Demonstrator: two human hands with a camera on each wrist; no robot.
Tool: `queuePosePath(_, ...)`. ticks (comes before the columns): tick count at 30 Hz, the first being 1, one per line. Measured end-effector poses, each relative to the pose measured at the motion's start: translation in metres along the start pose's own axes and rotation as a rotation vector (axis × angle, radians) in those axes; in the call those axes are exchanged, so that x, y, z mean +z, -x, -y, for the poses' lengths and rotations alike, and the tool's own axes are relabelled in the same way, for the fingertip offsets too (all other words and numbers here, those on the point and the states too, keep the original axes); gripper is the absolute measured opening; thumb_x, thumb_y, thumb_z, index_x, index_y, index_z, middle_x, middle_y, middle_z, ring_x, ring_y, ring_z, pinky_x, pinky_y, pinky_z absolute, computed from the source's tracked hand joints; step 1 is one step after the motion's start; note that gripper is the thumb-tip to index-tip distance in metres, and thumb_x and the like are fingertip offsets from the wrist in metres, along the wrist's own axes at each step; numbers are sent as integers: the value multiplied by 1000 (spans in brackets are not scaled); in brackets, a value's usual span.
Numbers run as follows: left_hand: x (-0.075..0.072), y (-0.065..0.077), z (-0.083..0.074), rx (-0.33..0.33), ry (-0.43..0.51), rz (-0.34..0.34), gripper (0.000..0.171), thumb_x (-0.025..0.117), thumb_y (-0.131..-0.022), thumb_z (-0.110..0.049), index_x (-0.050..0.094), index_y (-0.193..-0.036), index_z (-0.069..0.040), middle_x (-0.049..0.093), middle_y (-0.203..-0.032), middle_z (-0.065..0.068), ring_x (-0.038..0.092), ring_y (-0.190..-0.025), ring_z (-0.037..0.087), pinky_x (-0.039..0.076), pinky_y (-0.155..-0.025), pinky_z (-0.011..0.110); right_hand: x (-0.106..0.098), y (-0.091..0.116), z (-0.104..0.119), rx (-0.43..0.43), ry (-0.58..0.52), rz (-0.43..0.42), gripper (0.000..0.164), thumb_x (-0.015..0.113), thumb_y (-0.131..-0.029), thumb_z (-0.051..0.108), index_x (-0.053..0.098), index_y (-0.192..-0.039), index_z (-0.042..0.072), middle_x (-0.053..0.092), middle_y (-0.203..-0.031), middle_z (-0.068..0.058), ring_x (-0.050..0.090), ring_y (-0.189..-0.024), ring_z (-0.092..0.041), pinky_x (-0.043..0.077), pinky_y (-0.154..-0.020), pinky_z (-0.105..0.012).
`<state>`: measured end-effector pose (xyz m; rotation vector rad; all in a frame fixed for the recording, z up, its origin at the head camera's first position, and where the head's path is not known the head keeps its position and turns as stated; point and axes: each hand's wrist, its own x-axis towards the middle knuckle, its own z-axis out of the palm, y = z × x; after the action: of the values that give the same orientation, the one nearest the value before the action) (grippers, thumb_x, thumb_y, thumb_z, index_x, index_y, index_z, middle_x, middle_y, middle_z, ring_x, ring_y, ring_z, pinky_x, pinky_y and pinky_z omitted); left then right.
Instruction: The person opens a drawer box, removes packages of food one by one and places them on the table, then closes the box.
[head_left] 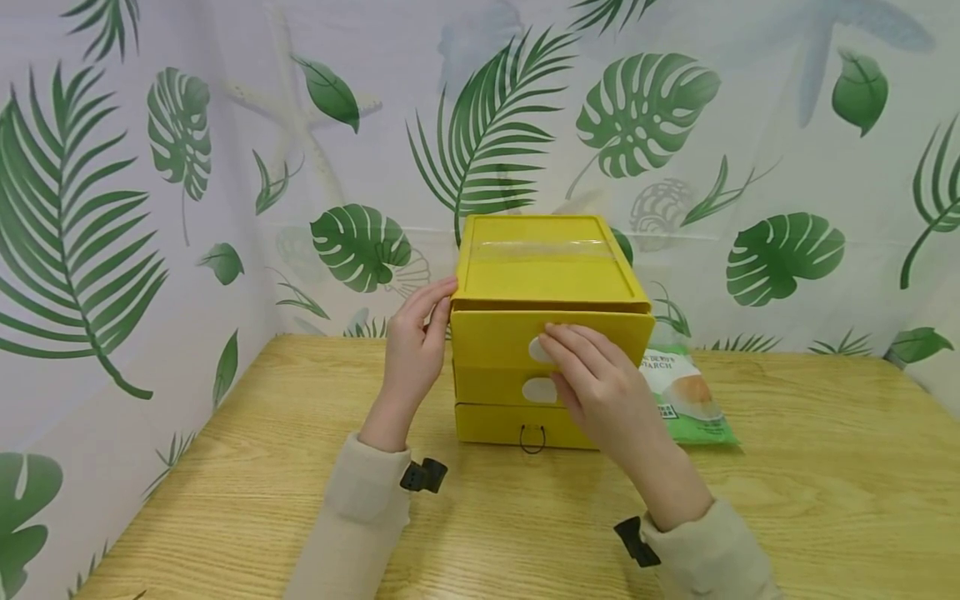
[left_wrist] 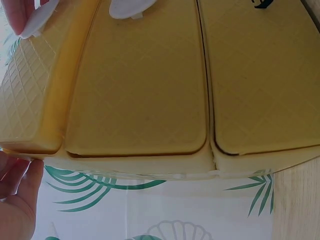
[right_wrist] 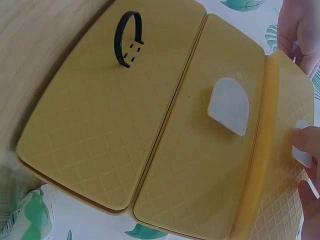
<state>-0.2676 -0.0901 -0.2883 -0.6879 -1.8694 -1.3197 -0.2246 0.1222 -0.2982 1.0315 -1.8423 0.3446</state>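
Cabinet [head_left: 547, 282]: yellow, boxy, clear tape [head_left: 547, 248] across its top.
Top drawer [head_left: 491, 340]: juts from cabinet's front toward me, face's long axis side to side.
Right hand [head_left: 606, 390]: nearer; my fingers pinch the white tab [head_left: 537, 350] on that face.
Left hand [head_left: 415, 340]: fingers loosely straight, touching cabinet's upper left edge.
Drawer fronts: diamond-embossed, apparently plastic; thin black loop [head_left: 532, 451] on the bottom one.
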Motion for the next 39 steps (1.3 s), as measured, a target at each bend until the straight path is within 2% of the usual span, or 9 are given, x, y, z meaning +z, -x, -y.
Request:
queuePosePath(22,0,-1,0,-5,-18,-5,23,46,-91,-1,59,-108,7,57,-110,17,53,-103,23,52,-71,30,0,1,-3,37,64,154,62,74,-66,-1,47,-122,-8,46,-125,-20,41,-115,-33,32,-98,-45)
queuePosePath(29,-1,-1,-1,1,-22,-7,23,46,-90,0,59,-108,7,57,-110,17,54,-102,23,53,-67,30,0,2,-4,44,62,173,64,74,-66,0,46,-123,-8,44,-127,-21,39,-117,-33,31,-98,-47)
queuePosePath(39,0,0,-2,-5,-26,-2,23,46,-90,0,59,-108,7,57,-111,17,54,-102,23,52,-69,30,0,4,-5,48,74,194,66,74,-66,1,44,-124,-9,42,-129,-22,36,-120,-33,31,-97,-49)
